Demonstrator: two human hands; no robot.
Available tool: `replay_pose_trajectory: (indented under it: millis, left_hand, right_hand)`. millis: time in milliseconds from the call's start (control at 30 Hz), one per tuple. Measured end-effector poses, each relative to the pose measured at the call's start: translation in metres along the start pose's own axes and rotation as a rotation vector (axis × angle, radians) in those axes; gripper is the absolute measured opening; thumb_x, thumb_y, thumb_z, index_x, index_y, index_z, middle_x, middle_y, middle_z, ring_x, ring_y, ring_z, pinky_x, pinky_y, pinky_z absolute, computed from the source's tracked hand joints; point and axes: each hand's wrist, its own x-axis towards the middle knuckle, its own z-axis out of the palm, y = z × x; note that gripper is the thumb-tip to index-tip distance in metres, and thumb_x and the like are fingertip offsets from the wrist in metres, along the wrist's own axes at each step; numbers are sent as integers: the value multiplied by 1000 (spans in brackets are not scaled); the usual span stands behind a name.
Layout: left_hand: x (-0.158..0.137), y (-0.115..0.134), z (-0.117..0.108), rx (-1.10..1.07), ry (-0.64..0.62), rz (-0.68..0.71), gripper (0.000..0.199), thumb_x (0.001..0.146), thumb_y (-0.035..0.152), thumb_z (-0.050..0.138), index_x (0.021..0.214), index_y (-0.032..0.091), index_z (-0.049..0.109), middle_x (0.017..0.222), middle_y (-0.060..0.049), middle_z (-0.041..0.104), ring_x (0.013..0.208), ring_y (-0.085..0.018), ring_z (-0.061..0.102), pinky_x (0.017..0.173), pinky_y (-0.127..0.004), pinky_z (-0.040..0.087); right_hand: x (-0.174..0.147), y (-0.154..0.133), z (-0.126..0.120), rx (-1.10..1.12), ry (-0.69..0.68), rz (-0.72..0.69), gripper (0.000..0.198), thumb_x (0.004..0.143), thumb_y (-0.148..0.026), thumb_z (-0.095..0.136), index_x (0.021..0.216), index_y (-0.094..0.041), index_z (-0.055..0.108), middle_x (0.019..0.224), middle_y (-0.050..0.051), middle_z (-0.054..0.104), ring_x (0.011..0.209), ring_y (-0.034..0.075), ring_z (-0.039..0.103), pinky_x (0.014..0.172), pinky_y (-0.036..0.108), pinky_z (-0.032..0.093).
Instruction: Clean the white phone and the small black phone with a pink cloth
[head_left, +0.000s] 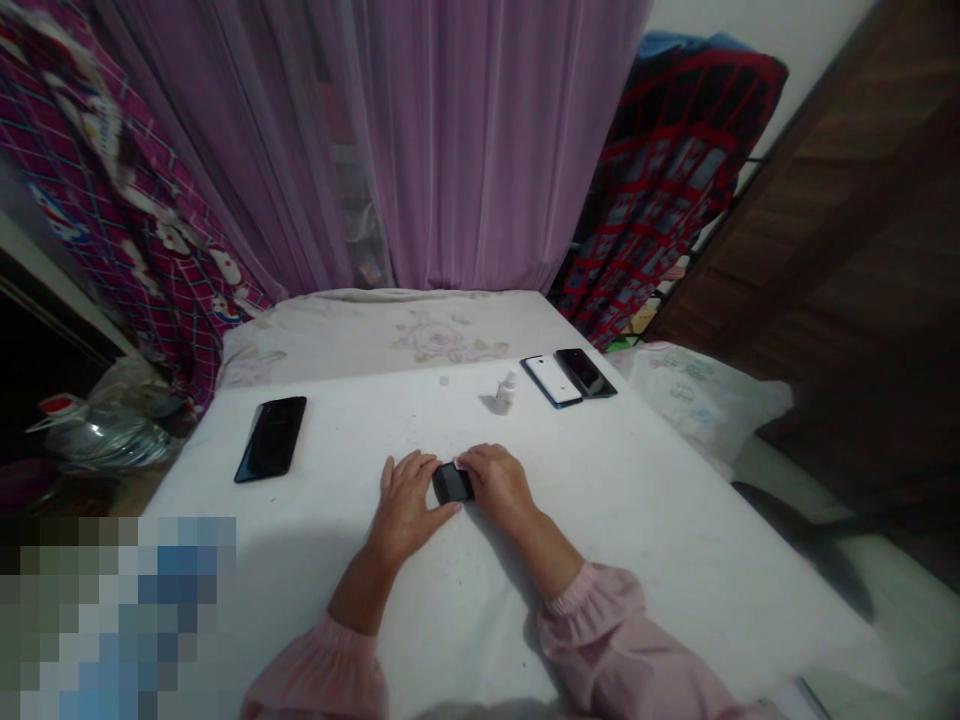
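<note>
White tabletop (637,520) carried a phone (452,484), both hands' fingers (424,470) clamped on it; the bottle (505,393) nearby could tip if knocked.

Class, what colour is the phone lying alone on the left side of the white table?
Black and glossy: the phone shows best in the head view.

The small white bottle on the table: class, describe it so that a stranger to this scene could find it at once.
Start at the white table before the purple curtain. Toward its far right lie a white phone and a black phone side by side. Just left of them stands the small white bottle, the only upright thing among flat ones.
</note>
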Motion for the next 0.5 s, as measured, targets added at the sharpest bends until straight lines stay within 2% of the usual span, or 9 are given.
replay_pose_trajectory:
  millis: [133,300,400,500]
  left_hand:
    - [1,1,-1,0,-2,-17,50,75,34,76,121,25,58,128,-9,63,130,-31,49,116,-59,21]
    - [1,0,1,-13,14,-15,50,75,37,77,120,26,59,128,-8,64,130,-31,49,116,-59,21]
    - [0,-1,2,-17,28,-8,50,75,39,77,120,26,59,127,-9,64,130,-31,50,116,-59,21]
    - [0,-1,2,-10,26,-7,51,75,40,78,120,25,59,128,-10,64,130,-31,50,115,-59,20]
  right_hand:
    - [0,-12,10,40,0,-126,26,92,-12,54,99,-22,77,104,7,74,94,19,64,87,29,47]
    - [-12,0,12,143,-5,-249,22,85,-9,63,93,-23,78,99,4,75,91,16,66,84,27,48]
    - [-24,14,7,195,1,-250,20,86,-13,64,91,-26,78,94,3,74,87,14,66,78,24,49]
    - [-30,29,1,221,22,-177,18,87,-17,64,88,-27,79,89,2,72,83,13,67,74,23,50]
